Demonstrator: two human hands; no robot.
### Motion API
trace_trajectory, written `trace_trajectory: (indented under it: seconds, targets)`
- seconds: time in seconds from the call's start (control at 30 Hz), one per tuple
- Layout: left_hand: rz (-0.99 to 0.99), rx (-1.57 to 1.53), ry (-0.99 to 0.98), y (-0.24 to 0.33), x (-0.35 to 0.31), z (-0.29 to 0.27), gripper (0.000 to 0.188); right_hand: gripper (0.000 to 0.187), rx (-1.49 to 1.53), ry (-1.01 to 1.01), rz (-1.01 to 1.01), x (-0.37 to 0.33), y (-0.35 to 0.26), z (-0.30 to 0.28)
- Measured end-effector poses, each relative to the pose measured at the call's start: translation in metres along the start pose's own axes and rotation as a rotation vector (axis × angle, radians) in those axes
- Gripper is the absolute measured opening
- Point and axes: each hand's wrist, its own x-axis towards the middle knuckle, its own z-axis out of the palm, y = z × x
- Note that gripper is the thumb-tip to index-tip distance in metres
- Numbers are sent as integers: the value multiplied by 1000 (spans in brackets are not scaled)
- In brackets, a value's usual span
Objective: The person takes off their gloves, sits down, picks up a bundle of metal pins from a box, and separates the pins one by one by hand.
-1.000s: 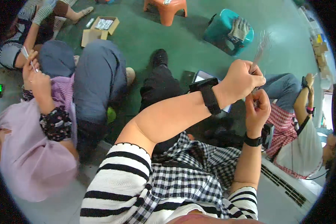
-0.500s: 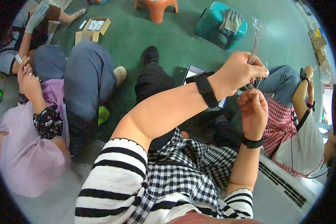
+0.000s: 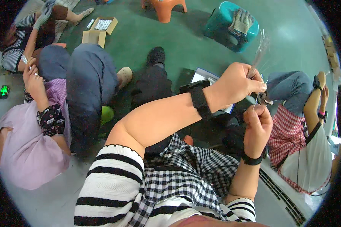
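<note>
My left hand is closed round a bundle of thin, pale wire-like strands, whose loose ends fan upward above the fingers. Just below it, my right hand has its thumb and forefinger pinched together. One fine strand seems to run from that pinch up toward the left hand. Between the hands shows a small dark part that I cannot make out. Black bands circle both my wrists.
Close on my left sits a person in a lilac top; another in a red checked apron sits on my right. Ahead stand a teal stool with grey gloves, an orange stool and an opened cardboard box. A white-and-blue tray lies beneath my arm.
My left hand has tilted and shifted slightly down and left in the picture, still holding the bundle. My right hand has dropped a little lower. The whole view has shifted slightly.
</note>
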Motion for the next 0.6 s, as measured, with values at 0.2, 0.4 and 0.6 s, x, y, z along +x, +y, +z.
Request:
trace_trajectory:
  seconds: [0.2, 0.4, 0.6]
  targets:
    - [-34, 104, 38, -20, -2, -16, 12, 15, -863, 36, -363, -2, -8, 3]
    - [-126, -111, 72, -17, -4, -29, 12, 11, -115, -57, 166, -1, -6, 9]
    - [-128, -156, 89, -7, -4, -23, 12, 21, 121, -258, 289, 13, 0, -6]
